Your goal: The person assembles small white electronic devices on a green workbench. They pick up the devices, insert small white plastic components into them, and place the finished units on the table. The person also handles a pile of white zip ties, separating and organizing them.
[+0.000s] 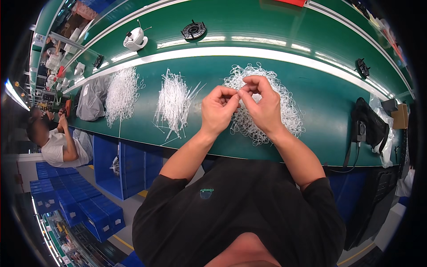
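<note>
Dark shirt (240,207), chest: small green emblem (206,193), a line of lettering above a rounded shape. Blue crates (91,205), lower left: small pale labels (106,228) on their sides, marks too small for me to read from here.

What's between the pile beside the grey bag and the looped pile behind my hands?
The head view shows straight white ties, with table either side; your left hand partly hides the gap on the right.
</note>
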`<state>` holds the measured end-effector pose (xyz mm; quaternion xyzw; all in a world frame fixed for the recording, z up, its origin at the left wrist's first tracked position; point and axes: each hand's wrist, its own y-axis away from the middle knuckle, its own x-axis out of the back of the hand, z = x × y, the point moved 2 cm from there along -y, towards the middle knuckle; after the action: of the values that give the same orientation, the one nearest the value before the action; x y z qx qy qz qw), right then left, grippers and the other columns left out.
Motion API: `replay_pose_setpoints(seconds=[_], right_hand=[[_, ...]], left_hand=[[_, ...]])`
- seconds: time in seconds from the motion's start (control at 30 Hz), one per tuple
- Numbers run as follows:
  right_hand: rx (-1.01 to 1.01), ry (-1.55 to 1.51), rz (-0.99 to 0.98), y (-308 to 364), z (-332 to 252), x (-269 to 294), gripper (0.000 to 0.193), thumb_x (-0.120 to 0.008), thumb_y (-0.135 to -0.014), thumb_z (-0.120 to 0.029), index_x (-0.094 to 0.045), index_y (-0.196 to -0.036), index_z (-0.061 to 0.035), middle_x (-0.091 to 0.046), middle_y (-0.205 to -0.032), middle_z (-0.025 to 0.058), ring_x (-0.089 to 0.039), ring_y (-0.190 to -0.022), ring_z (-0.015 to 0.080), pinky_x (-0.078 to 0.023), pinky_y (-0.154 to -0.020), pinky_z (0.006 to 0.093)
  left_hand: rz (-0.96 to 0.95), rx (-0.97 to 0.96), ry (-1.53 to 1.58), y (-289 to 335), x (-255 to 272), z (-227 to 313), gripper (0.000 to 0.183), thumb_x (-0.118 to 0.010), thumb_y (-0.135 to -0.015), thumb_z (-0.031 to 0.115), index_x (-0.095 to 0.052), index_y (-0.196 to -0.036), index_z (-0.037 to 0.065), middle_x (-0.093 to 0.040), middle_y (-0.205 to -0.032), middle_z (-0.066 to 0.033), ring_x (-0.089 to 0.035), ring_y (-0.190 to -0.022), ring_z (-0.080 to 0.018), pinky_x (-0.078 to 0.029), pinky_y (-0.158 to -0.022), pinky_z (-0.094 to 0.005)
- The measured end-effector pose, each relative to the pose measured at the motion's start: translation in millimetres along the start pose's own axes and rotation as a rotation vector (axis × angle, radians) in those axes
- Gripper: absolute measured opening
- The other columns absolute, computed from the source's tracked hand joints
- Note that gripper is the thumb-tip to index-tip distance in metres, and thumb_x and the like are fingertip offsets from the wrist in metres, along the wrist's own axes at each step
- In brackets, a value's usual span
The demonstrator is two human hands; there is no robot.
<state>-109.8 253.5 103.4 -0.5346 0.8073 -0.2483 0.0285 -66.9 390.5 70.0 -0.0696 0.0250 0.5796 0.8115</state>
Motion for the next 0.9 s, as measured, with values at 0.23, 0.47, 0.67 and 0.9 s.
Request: replay_pose_setpoints(seconds=[0.23,0.47,0.67,0.9], right_hand=[[0.125,0.169,-0.068,4,2,2,0.01,-0.072,-0.084,0.0,-0.069,-0.094,-0.0004,-0.071,-0.087,0.0107,-0.068,-0.074,0.0184,-0.053,-0.067,0.0297],[0.113,0.18,-0.081,4,2,0,0.01,-0.072,-0.084,0.0,-0.07,-0.093,-0.0006,-0.071,-0.084,0.0112,-0.068,-0.072,0.0194,-0.053,-0.065,0.0302],[0.101,0.179,-0.094,3,2,0,0.009,-0.072,-0.084,-0.001,-0.07,-0.093,-0.0002,-0.071,-0.085,0.0117,-0.069,-0.073,0.0199,-0.054,-0.066,0.0308],[0.07,0.137,-0.079,4,3,0,0.007,-0.071,-0.085,-0.004,-0.068,-0.091,-0.0014,-0.07,-0.082,0.0118,-0.069,-0.072,0.0238,-0.053,-0.064,0.0335]], left_hand=[[0.051,0.039,0.106,-7,9,-1,0.012,-0.066,-0.092,0.004,-0.062,-0.1,-0.004,-0.068,-0.086,-0.0082,-0.067,-0.07,-0.0103,-0.058,-0.059,-0.0239],[0.061,0.038,0.095,-8,10,4,0.011,-0.066,-0.092,0.002,-0.062,-0.1,-0.004,-0.068,-0.082,-0.0082,-0.065,-0.068,-0.0108,-0.057,-0.059,-0.0241],[0.02,0.011,-0.001,-5,11,0,0.009,-0.067,-0.092,0.004,-0.065,-0.096,-0.003,-0.069,-0.085,-0.0066,-0.065,-0.068,-0.0084,-0.054,-0.059,-0.0225],[-0.099,-0.137,-0.307,-2,11,8,0.007,-0.069,-0.086,0.002,-0.069,-0.091,-0.002,-0.068,-0.083,-0.006,-0.061,-0.067,-0.0073,-0.049,-0.059,-0.0238]])
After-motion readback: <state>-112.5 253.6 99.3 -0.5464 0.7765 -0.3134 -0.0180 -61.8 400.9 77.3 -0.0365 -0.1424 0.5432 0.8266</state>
